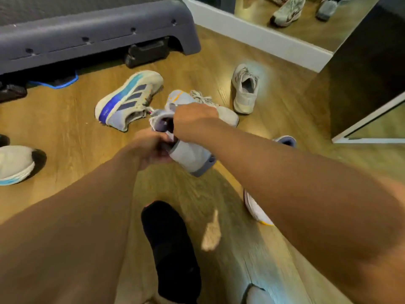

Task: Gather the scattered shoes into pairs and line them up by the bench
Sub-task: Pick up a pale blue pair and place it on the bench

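Observation:
My left hand [151, 149] grips the collar of a pale grey shoe [190, 157] with a blue-grey sole, held just above the floor. My right hand [194, 119] is closed over a second light blue-grey shoe [162, 121] with orange trim at its far end, right above the first. A white shoe with three dark stripes and a blue sole [129, 98] lies on its side to their left. The long grey bench [87, 36] stands low against the far wall.
A beige shoe [245, 88] stands far right, and a white laced shoe [225, 114] lies behind my right hand. A grey shoe [15, 163] sits at the left edge. A white-soled shoe [255, 208] shows under my right forearm. A floor mirror [306, 23] leans at the back right. My black-socked foot [173, 249] is below.

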Tool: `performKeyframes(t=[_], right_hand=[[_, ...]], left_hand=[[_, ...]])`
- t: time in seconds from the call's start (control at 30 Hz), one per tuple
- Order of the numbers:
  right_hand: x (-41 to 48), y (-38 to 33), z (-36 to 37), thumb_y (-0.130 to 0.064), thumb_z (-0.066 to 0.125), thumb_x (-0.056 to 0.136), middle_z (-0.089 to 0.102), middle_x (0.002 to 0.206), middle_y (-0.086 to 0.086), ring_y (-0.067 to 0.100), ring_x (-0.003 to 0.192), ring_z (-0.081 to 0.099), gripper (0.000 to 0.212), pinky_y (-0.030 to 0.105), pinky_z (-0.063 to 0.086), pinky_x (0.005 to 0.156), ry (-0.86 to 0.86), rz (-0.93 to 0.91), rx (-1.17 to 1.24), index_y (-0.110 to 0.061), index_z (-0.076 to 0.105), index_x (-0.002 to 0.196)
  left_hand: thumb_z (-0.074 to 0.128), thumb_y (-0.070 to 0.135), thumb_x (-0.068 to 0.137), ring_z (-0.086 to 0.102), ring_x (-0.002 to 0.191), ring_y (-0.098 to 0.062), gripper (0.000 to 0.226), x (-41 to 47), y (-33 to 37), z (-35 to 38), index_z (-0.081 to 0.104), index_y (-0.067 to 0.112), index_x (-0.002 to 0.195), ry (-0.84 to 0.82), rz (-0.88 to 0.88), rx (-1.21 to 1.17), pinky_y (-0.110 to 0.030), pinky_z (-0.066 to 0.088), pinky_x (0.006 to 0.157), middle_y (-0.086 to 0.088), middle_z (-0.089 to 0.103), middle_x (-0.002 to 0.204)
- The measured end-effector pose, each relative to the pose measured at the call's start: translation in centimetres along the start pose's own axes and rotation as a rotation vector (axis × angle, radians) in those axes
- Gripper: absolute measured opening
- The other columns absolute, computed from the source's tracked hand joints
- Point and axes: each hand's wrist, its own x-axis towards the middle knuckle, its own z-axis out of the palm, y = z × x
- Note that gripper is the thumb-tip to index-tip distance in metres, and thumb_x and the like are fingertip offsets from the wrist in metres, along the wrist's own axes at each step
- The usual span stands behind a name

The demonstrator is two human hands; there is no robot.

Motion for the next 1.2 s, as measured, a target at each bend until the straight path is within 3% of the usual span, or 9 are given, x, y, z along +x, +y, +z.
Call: performKeyframes(t=[0.1, 0.23, 0.4, 0.47, 0.57, 0.73, 0.83, 1.03, 1.2], right_hand=[[-0.5, 3.7, 0.8, -0.019, 0.051, 0.093, 0.048, 0.141, 0.014, 0.033, 0.119, 0.055, 0.069, 0.022, 0.045, 0.065, -0.188, 0.01, 0.125, -0.019, 0.016, 0.152], [-1.5, 5.9, 3.1, -0.017, 0.065, 0.088, 0.06, 0.119, 0.021, 0.034, 0.091, 0.066, 0.056, 0.046, 0.059, 0.076, -0.295, 0.108, 0.605, -0.011, 0.042, 0.138], [-3.4, 11.9, 3.1, -0.029, 0.065, 0.09, 0.062, 0.096, 0.008, 0.02, 0.085, 0.06, 0.02, 0.032, 0.057, 0.069, -0.518, 0.137, 0.952, -0.014, 0.061, 0.101], [-3.4, 14.4, 3.7, -0.019, 0.061, 0.092, 0.062, 0.098, 0.012, 0.022, 0.087, 0.06, 0.025, 0.031, 0.054, 0.069, -0.39, 0.168, 0.761, -0.006, 0.062, 0.114], [-2.9, 17.5, 4.9, -0.013, 0.056, 0.092, 0.059, 0.126, 0.013, 0.028, 0.115, 0.055, 0.038, 0.032, 0.044, 0.09, -0.198, 0.129, 0.062, -0.009, 0.055, 0.13], [-2.5, 21.3, 7.5, -0.005, 0.05, 0.092, 0.051, 0.138, 0.008, 0.029, 0.125, 0.048, 0.051, 0.041, 0.043, 0.101, -0.295, 0.085, -0.352, -0.022, 0.045, 0.139], [-1.2, 21.6, 8.6, -0.006, 0.047, 0.093, 0.051, 0.137, 0.005, 0.029, 0.124, 0.049, 0.05, 0.044, 0.044, 0.1, -0.363, 0.042, -0.437, -0.029, 0.046, 0.138], [1.3, 22.7, 9.4, -0.003, 0.048, 0.092, 0.059, 0.123, 0.009, 0.029, 0.109, 0.058, 0.037, 0.04, 0.051, 0.092, -0.402, 0.042, -0.441, -0.019, 0.061, 0.122], [1.6, 24.7, 9.3, -0.014, 0.046, 0.098, 0.047, 0.141, 0.003, 0.027, 0.127, 0.046, 0.051, 0.037, 0.041, 0.102, -0.407, 0.004, -0.585, -0.035, 0.039, 0.144]], left_hand=[[0.052, -0.006, 0.077, 0.067, 0.051, -0.022, 0.027, 0.3, 0.2, 0.9, 0.062, -0.001, 0.101, 0.019, 0.011, 0.206, -0.038, 0.061, 0.054, -0.02, 0.067, 0.07], [0.052, -0.003, 0.079, 0.066, 0.046, -0.026, 0.023, 0.3, 0.4, 1.4, 0.06, 0.002, 0.1, 0.036, 0.059, 0.321, -0.03, 0.053, 0.042, -0.027, 0.064, 0.078], [0.05, -0.006, 0.081, 0.065, 0.044, -0.025, 0.01, -0.2, 0.2, 1.2, 0.057, 0.001, 0.082, -0.024, -0.003, 0.45, -0.028, 0.051, 0.04, -0.021, 0.063, 0.069], [0.049, -0.006, 0.08, 0.066, 0.047, -0.027, 0.013, -0.5, -0.2, 1.6, 0.059, -0.002, 0.087, -0.09, -0.086, 0.552, -0.028, 0.052, 0.042, -0.021, 0.064, 0.069], [0.048, -0.006, 0.081, 0.067, 0.06, -0.032, 0.021, -0.7, -0.7, 3.0, 0.059, -0.004, 0.099, -0.196, -0.17, 0.669, -0.031, 0.054, 0.044, -0.024, 0.065, 0.083], [0.051, -0.006, 0.078, 0.072, 0.069, -0.037, 0.024, 0.0, -1.3, 4.8, 0.06, -0.004, 0.1, -0.304, -0.159, 0.787, -0.042, 0.06, 0.059, -0.029, 0.066, 0.094], [0.053, -0.004, 0.075, 0.072, 0.07, -0.036, 0.023, 0.8, -1.7, 5.2, 0.061, -0.004, 0.097, -0.319, -0.128, 0.807, -0.048, 0.061, 0.069, -0.028, 0.068, 0.09], [0.056, -0.003, 0.075, 0.072, 0.063, -0.032, 0.016, 2.2, -2.7, 5.4, 0.062, -0.002, 0.09, -0.304, -0.117, 0.83, -0.046, 0.061, 0.066, -0.022, 0.068, 0.075], [0.055, -0.004, 0.077, 0.072, 0.069, -0.034, 0.015, 3.0, -3.1, 5.8, 0.062, 0.001, 0.089, -0.325, -0.124, 0.837, -0.044, 0.061, 0.065, -0.023, 0.066, 0.084]])
